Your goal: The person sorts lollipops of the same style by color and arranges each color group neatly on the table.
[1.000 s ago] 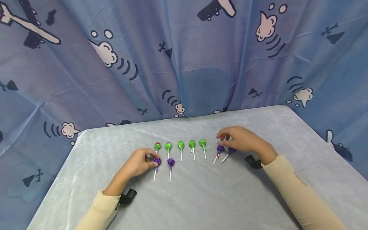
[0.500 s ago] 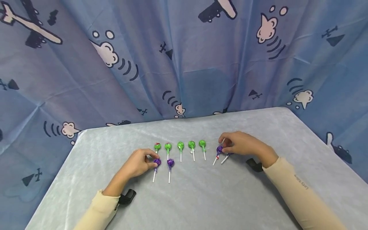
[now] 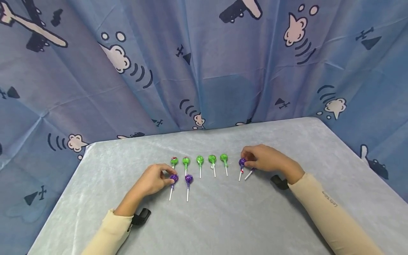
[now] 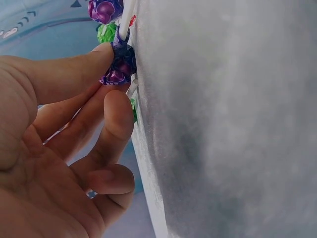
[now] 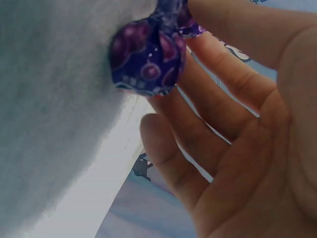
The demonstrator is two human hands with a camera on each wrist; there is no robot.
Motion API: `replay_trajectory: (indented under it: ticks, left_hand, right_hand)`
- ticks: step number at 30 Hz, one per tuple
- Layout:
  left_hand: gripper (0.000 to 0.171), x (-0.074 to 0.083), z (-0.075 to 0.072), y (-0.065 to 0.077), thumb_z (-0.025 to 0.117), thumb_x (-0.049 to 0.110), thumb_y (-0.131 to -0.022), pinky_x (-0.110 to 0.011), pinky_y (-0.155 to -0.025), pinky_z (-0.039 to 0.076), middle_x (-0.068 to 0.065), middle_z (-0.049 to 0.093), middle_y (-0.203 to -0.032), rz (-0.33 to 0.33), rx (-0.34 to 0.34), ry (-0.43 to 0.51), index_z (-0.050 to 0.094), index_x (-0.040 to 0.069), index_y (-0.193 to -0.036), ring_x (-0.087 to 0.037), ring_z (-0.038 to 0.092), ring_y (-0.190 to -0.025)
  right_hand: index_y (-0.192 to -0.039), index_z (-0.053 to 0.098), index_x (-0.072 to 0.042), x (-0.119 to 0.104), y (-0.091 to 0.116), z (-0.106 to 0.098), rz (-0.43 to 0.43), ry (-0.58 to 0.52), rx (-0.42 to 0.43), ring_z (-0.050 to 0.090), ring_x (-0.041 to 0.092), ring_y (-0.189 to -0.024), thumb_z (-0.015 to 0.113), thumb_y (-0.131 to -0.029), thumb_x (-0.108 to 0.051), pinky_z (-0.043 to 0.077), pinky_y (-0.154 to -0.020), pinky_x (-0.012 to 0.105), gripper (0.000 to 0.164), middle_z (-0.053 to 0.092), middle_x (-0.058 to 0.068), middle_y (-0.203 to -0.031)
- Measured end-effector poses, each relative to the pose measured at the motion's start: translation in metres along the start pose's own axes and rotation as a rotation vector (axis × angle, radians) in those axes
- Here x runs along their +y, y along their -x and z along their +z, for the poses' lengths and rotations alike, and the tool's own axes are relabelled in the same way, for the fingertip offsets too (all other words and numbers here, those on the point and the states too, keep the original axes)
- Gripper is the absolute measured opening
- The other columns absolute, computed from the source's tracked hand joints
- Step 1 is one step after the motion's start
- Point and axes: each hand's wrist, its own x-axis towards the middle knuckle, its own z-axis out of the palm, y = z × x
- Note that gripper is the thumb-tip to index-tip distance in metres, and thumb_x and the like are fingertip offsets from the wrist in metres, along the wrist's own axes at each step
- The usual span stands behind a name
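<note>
My left hand [image 3: 156, 180] pinches the head of a purple-wrapped lollipop [image 3: 174, 178] lying at the left of the table. In the left wrist view the thumb presses on that purple head, the other fingers loosely bent. A second purple lollipop [image 3: 189, 179] lies just right of it. Over on the right, my right hand [image 3: 269, 158] holds another purple lollipop [image 3: 242, 162] by the head, between thumb and fingers. Beneath this hand lies one more purple lollipop, its white stick [image 3: 250, 174] slanting out; its head [image 5: 148, 59] shows large in the right wrist view.
Several green-wrapped lollipops [image 3: 199, 160] form a row behind and between the hands, sticks toward me. A pale grey cloth covers the table [image 3: 204, 223]. Behind its far edge hangs a blue patterned curtain [image 3: 229, 95].
My right hand has come down onto the nearer purple lollipop and gripped its head. That lollipop has shifted slightly left, its stick now straighter toward me. The left hand stays in place.
</note>
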Motion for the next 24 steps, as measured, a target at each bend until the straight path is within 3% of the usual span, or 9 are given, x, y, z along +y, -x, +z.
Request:
replay_trajectory:
  ticks: [17, 24]
  left_hand:
    - [0.020, 0.0003, 0.0011, 0.0001, 0.081, 0.009, -0.080, -0.025, -0.062, 0.044, -0.005, 0.075, -0.102, -0.009, -0.009, 0.006, 0.077, 0.013, -0.100, -0.008, 0.054, -0.069]
    - [0.021, -0.0005, 0.0007, -0.0014, 0.081, 0.010, -0.080, -0.025, -0.064, 0.045, -0.005, 0.075, -0.103, -0.011, -0.009, 0.002, 0.077, 0.013, -0.100, -0.009, 0.055, -0.070]
  right_hand:
    - [-0.112, 0.069, -0.013, -0.0017, -0.0015, 0.0070, -0.107, -0.016, 0.034, 0.068, 0.018, -0.100, 0.068, -0.093, -0.013, 0.053, -0.088, 0.042, 0.019, 0.073, -0.001, -0.108]
    - [-0.120, 0.068, -0.011, -0.0035, -0.0036, 0.0090, -0.110, -0.018, 0.026, 0.067, 0.021, -0.105, 0.065, -0.096, -0.015, 0.052, -0.091, 0.045, 0.024, 0.071, 0.002, -0.116]
